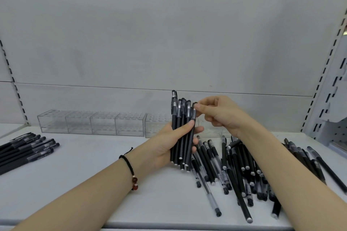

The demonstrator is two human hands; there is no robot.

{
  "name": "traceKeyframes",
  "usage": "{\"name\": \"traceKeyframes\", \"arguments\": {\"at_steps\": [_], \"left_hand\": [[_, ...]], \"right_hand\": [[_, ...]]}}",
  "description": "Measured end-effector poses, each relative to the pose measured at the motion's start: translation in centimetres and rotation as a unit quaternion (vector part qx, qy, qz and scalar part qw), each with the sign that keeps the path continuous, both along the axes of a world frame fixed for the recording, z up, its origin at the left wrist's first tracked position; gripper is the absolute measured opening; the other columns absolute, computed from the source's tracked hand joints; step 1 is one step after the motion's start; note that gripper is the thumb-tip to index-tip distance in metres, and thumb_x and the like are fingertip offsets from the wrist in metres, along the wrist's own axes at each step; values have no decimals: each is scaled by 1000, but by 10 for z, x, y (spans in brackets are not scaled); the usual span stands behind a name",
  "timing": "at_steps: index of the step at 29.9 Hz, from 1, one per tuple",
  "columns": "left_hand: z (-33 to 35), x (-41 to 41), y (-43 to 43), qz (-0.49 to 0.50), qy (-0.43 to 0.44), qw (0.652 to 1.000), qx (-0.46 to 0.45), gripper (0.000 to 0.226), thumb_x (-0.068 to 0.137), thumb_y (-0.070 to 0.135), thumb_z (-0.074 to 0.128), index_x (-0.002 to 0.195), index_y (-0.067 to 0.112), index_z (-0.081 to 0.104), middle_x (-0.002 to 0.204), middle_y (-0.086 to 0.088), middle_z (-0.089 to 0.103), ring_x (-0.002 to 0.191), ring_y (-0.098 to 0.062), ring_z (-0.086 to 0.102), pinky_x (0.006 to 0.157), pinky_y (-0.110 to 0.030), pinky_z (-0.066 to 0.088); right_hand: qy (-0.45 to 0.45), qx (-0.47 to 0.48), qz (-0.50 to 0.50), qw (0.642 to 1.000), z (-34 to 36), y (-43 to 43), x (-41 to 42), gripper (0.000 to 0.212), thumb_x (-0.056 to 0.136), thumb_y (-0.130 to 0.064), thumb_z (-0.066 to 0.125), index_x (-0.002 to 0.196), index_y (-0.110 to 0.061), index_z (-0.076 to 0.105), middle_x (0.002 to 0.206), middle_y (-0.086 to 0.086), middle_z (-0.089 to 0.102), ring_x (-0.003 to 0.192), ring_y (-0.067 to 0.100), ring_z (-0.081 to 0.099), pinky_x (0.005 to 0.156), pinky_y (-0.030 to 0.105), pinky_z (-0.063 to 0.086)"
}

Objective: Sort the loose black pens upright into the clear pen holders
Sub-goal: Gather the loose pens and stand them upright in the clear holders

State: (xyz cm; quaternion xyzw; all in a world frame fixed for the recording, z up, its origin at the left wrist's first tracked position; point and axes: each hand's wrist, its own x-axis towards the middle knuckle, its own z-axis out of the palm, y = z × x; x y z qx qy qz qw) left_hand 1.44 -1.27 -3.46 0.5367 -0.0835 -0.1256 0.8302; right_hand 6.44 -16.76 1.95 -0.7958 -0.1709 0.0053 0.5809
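Lying nearest on the grey shelf (75,155): a loose heap of black pens (234,165), criss-crossed, right of centre, partly under the right forearm. Barrels are matte black with silver end plugs; some show a clear section near the capped tip. A few more pens (309,157) fan out at the far right. On the left wrist, a black cord bracelet (129,165) with reddish beads. At the far left a tidy row of pens (28,148) lies side by side, with pale print on the barrels too blurred to read.

Above the shelf the left hand (169,146) has fingers and thumb wrapped round a bundle of pens (181,137), held upright, caps up, ends uneven. Just beyond, the right hand (219,112) pinches the cap of the bundle's rightmost pen (193,118) between thumb and forefinger, its other fingers loosely curled.

Further back, clear pen holders (92,123) stand in a line against the back panel (169,33), with rows of holes in their tops. The right-hand one is partly hidden by the hands. Slotted uprights (319,84) flank the panel.
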Motion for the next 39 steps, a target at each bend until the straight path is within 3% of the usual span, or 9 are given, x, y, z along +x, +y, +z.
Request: {"name": "traceKeyframes", "arguments": {"at_steps": [7,11,15,19,23,27,31,34,39], "left_hand": [[4,6,3,84,-20,996,-6,30,72,20,77,85,12,51,63,1,50,44,-9,43,40,-21,40],[4,9,6,130,-23,991,-19,22,84,7,70,96,10,53,63,1,48,41,-9,40,38,-20,37],[3,10,5,144,-21,989,-24,26,90,4,62,116,10,59,60,2,45,40,-9,39,38,-20,36],[4,9,4,132,-29,991,-11,16,91,6,62,106,8,62,61,1,47,42,-10,41,39,-21,38],[2,9,5,136,-36,990,6,8,88,11,67,94,10,61,62,1,50,45,-11,44,43,-23,41],[1,11,5,131,-37,991,15,18,87,20,69,80,11,55,66,-1,50,48,-11,48,47,-24,45],[1,12,8,127,-52,990,26,17,87,25,69,86,14,56,68,1,49,52,-10,49,52,-25,45],[3,10,12,117,-78,987,76,23,82,32,71,94,15,61,70,3,56,59,-10,55,55,-26,47],[5,9,15,82,-111,985,105,27,87,30,65,109,14,64,88,1,72,79,-10,68,67,-24,54]], "right_hand": [[-23,-111,-24,993,-2,-3,3,22,90,-33,65,89,-11,69,74,-2,70,46,7,42,40,17,31],[-46,-405,-33,913,-20,-1,10,18,80,-31,73,76,-12,72,69,-3,70,56,7,53,58,22,45],[-51,-484,-74,871,-30,8,12,33,72,-48,74,77,-17,64,79,-3,68,83,18,64,82,34,53],[-42,-545,-76,834,-28,8,7,40,75,-59,68,75,-22,53,76,-7,59,86,18,61,75,31,48],[-1,-479,-32,877,-25,8,9,38,77,-45,74,86,-8,69,80,3,68,78,19,62,73,30,50],[34,-385,-33,922,-17,8,3,23,80,-32,69,79,-9,65,61,0,54,52,15,43,47,21,33],[16,-118,-52,992,-3,3,0,12,85,-20,66,84,-8,68,72,0,63,49,10,43,39,17,26],[-5,41,4,999,6,6,-10,8,88,-18,68,84,-11,67,70,-3,66,48,8,43,38,17,27],[-63,30,19,997,5,14,-19,7,87,-17,69,83,-13,65,52,-9,57,46,7,43,39,16,28]]}}
